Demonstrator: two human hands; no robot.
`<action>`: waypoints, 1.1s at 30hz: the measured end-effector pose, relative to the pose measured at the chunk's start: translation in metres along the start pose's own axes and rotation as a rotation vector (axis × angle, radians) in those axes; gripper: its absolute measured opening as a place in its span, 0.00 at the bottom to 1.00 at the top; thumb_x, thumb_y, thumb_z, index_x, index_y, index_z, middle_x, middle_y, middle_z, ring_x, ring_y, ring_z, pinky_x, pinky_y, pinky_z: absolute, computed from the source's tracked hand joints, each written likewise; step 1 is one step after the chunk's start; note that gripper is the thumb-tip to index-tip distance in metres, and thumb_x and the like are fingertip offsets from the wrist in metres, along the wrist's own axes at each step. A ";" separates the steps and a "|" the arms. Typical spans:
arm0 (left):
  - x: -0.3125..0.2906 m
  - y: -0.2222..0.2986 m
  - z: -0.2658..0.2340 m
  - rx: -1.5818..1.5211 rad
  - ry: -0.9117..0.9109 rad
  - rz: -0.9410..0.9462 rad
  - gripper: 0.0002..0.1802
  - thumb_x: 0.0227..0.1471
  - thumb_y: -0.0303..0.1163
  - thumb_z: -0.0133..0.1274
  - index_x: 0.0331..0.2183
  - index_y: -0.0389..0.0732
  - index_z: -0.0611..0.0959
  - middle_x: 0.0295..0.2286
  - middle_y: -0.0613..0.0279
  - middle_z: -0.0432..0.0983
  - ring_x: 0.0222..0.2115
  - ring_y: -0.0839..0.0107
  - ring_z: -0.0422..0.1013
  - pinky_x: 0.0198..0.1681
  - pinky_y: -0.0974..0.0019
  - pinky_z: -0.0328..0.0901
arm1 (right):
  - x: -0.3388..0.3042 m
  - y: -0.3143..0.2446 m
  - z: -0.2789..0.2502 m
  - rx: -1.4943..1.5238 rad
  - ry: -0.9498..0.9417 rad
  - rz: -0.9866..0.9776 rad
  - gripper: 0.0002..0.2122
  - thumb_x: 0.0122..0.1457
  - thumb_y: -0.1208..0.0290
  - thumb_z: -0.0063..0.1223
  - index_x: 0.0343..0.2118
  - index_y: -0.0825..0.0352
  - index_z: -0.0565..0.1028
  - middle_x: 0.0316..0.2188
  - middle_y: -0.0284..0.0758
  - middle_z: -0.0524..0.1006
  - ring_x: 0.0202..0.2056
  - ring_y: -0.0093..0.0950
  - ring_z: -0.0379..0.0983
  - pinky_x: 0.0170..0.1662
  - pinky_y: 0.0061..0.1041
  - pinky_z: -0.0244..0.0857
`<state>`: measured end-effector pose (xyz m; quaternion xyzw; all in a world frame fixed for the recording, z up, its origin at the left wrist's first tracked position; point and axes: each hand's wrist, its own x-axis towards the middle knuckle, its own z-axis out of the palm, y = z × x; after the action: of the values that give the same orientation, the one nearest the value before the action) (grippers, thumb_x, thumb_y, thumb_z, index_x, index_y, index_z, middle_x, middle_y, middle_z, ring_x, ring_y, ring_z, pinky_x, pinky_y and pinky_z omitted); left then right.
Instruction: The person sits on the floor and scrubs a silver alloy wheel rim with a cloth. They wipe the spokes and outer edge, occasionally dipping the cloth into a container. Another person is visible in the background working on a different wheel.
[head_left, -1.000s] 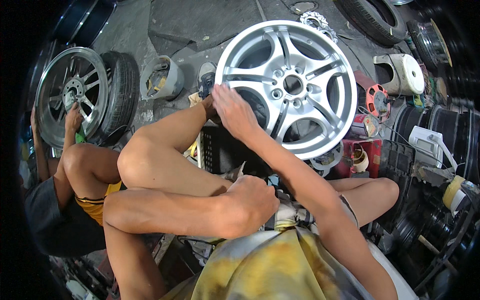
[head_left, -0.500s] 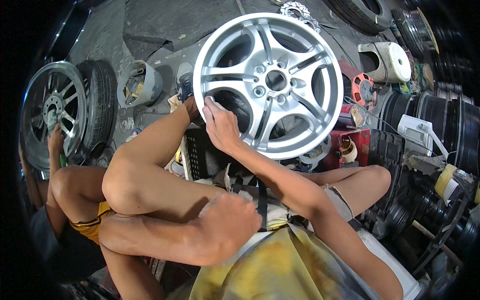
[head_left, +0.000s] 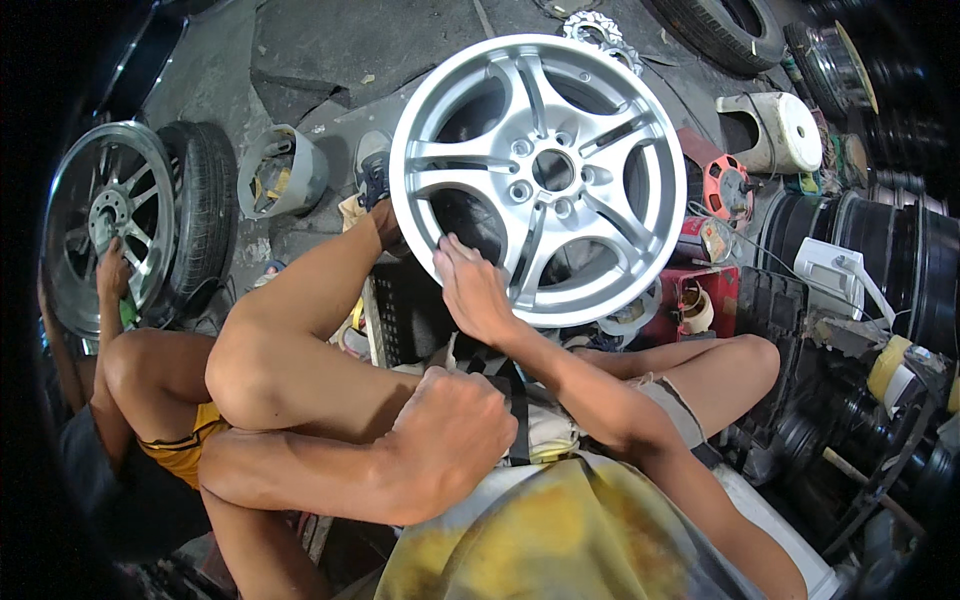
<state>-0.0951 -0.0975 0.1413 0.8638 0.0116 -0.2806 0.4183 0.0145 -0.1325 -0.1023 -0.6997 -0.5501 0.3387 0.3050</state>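
Note:
A silver alloy wheel rim point(head_left: 540, 215) with paired spokes and a round center hole stands tilted in front of my lap. My right hand point(head_left: 474, 292) touches its lower left edge. The fingers are close together, their tips bent over the inner lip; whatever lies under them is hidden. Nearer to me, my left hand point(head_left: 455, 430) is closed in a fist above my lap, beside my raised left leg, apart from the wheel. Its fingers curl out of sight, so I cannot see what it holds, if anything.
At the left a person's hand point(head_left: 113, 275) works on another wheel point(head_left: 75, 240), next to a tire point(head_left: 200, 205). A grey bucket point(head_left: 300, 180) stands nearby. On the right are a white stool point(head_left: 775, 130), a red box point(head_left: 715, 285) and several dark wheel rims point(head_left: 875, 240).
My right hand has slid down along the rim's edge, toward me and slightly right. The wheel has shifted slightly downward in view. My left fist, blurred before, now shows sharper.

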 end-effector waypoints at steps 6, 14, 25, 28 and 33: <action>0.008 0.001 -0.001 0.026 -0.012 0.034 0.17 0.42 0.38 0.63 0.31 0.34 0.84 0.28 0.57 0.78 0.32 0.64 0.77 0.35 0.62 0.71 | 0.054 0.002 -0.003 0.118 0.094 -0.091 0.19 0.71 0.67 0.39 0.49 0.81 0.73 0.45 0.63 0.74 0.44 0.61 0.72 0.47 0.50 0.67; 0.006 0.008 0.009 0.021 0.020 0.004 0.12 0.43 0.34 0.61 0.30 0.36 0.85 0.27 0.56 0.79 0.32 0.62 0.78 0.34 0.61 0.72 | -0.031 -0.029 -0.022 0.078 0.063 -0.126 0.16 0.66 0.75 0.47 0.54 0.77 0.71 0.44 0.57 0.76 0.43 0.57 0.74 0.46 0.46 0.68; 0.010 0.004 0.005 0.077 0.019 -0.017 0.06 0.45 0.28 0.59 0.28 0.39 0.88 0.25 0.54 0.81 0.32 0.60 0.81 0.31 0.60 0.74 | -0.060 0.001 -0.045 -0.063 0.009 -0.330 0.18 0.63 0.78 0.51 0.56 0.77 0.72 0.55 0.57 0.73 0.56 0.50 0.72 0.58 0.41 0.69; 0.013 0.006 0.004 0.116 0.025 -0.041 0.06 0.45 0.27 0.58 0.27 0.40 0.88 0.24 0.54 0.82 0.32 0.59 0.82 0.31 0.60 0.74 | -0.022 0.001 -0.017 -0.199 0.075 -0.501 0.19 0.60 0.81 0.54 0.54 0.79 0.73 0.58 0.55 0.71 0.60 0.48 0.69 0.63 0.39 0.65; 0.030 0.004 0.009 0.201 0.031 -0.160 0.06 0.45 0.25 0.58 0.27 0.38 0.88 0.26 0.51 0.83 0.32 0.57 0.82 0.32 0.58 0.75 | 0.070 -0.029 0.018 -0.281 0.258 -0.449 0.21 0.60 0.78 0.50 0.56 0.81 0.70 0.60 0.53 0.69 0.63 0.49 0.64 0.68 0.40 0.56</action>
<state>-0.0733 -0.1134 0.1248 0.9020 0.0589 -0.2995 0.3054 -0.0047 -0.0567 -0.0997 -0.6331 -0.6893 0.0914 0.3402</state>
